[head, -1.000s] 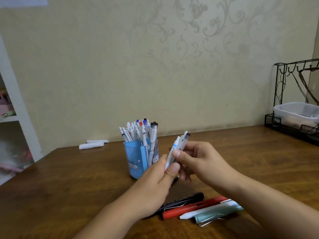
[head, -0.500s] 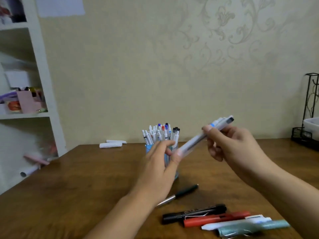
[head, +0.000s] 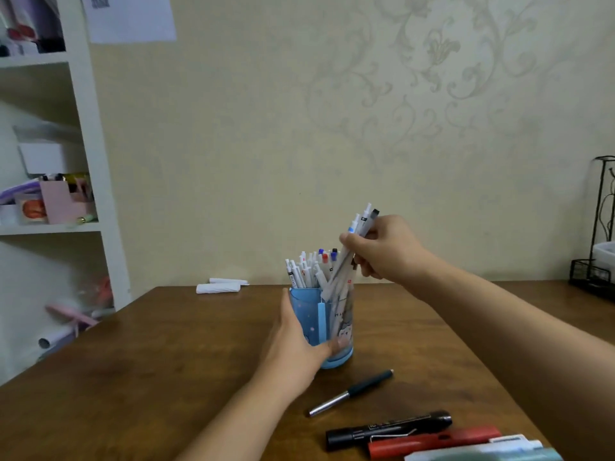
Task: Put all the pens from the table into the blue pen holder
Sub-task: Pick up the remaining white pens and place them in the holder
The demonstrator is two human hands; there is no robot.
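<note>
Lowered since half a second ago, the bundle of white pens (head: pixel 349 254) now slants tip-first into the blue pen holder (head: pixel 336 321), its lower ends at the rim among the pens already standing there, as the right hand (head: pixel 382 249) pinches the bundle near its upper end between thumb and curled fingers; the left hand (head: pixel 294 341), which then hovered in front of the holder, now wraps around its left side, thumb across the front near the base

The holder stands upright near the middle of the wooden worktop (head: pixel 166 361). Just in front of it a dark pen with a silver barrel (head: pixel 351 392) lies at a slant. Nearer the camera, at the lower right, a black marker (head: pixel 387 429) and a red marker (head: pixel 432 442) lie side by side, with a white pen (head: pixel 472 449) and a pale teal pen (head: pixel 482 456) beyond them, partly cut off by the frame edge

Two white rolled pieces (head: pixel 219 286) rest at the far edge of the worktop by the patterned wall. A white shelf unit (head: pixel 90 161) stands at left, a black wire rack (head: pixel 595 261) at far right
</note>
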